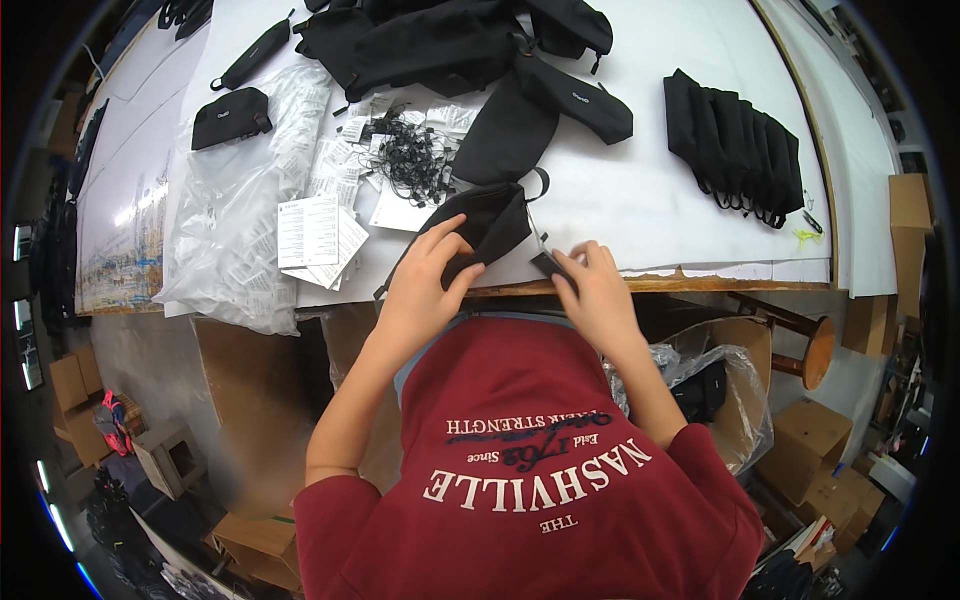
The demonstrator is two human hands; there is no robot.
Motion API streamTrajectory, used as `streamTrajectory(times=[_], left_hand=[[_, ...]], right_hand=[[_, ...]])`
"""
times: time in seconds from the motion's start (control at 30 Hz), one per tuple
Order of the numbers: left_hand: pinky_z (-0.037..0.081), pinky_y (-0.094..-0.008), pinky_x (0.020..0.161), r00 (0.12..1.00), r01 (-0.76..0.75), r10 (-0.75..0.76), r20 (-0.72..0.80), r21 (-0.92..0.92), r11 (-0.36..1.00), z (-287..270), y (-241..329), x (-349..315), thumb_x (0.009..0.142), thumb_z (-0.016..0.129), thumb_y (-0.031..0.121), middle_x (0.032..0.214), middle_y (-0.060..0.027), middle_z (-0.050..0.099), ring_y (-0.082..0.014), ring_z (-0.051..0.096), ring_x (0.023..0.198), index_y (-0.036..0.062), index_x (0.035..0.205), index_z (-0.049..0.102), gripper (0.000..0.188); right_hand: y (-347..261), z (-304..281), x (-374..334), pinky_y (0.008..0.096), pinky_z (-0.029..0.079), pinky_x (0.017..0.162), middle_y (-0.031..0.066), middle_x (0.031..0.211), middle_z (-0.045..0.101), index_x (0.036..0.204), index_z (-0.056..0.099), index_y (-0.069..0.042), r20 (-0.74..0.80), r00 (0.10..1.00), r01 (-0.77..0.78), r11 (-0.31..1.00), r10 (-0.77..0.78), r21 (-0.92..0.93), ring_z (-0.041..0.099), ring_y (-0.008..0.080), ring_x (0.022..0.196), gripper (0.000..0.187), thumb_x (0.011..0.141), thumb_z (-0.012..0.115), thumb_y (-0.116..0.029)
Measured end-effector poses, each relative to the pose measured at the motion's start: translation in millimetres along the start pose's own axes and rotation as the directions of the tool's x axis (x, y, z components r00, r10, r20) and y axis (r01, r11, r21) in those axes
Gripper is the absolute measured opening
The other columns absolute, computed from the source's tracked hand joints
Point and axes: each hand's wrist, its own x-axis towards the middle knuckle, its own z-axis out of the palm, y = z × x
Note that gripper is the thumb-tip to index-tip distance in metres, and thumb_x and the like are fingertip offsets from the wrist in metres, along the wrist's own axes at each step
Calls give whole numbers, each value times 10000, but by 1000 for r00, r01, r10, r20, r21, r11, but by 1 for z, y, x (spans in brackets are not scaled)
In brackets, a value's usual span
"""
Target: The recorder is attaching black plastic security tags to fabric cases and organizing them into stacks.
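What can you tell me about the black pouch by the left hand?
The black pouch looks like soft fabric, with a small loop at its far right end. It lies slanted near the front edge of the white tabletop. The left hand touches it. I can't tell what's inside.

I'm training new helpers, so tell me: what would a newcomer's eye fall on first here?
Probably the dark red shirt at bottom centre, then the heap of black bags at top centre. The row of black pouches at upper right stands out too, as does the left hand on a black pouch near the middle.
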Motion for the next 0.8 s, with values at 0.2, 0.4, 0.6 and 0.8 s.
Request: streamTrajectory(times=[0.2,0.4,0.6,0.8], left_hand=[[448,-385,771,986,128,-136,100,88,988,-8,-1,3,870,620,199,926,-176,600,-349,581,884,6,1019,553,253],[447,-381,726,962,33,-44,268,46,998,-18,13,1,863,622,177,865,-166,576,-349,566,819,9,987,555,219],[448,-381,699,921,-135,137,365,-32,990,-13,24,-10,841,634,141,816,-151,566,-333,562,788,17,968,566,190],[446,-381,684,915,-168,173,364,-44,985,-7,27,-16,835,636,137,808,-140,567,-322,563,777,21,937,571,168]], right_hand=[[33,-51,-7,265,468,684,102,873,653,1174,576,-46,171,984,-177,401,52,899,614,134,698,311,888,591,-168],[41,-55,13,328,488,792,176,1102,611,1319,415,34,-263,943,306,-215,206,927,608,245,910,729,872,584,-517],[66,-22,64,229,245,467,-40,539,384,735,523,-94,-157,809,336,-228,566,914,289,66,462,259,925,599,-253],[25,-10,77,225,257,402,15,543,438,776,540,-66,-54,671,226,-134,739,965,370,79,432,319,927,546,-347]])
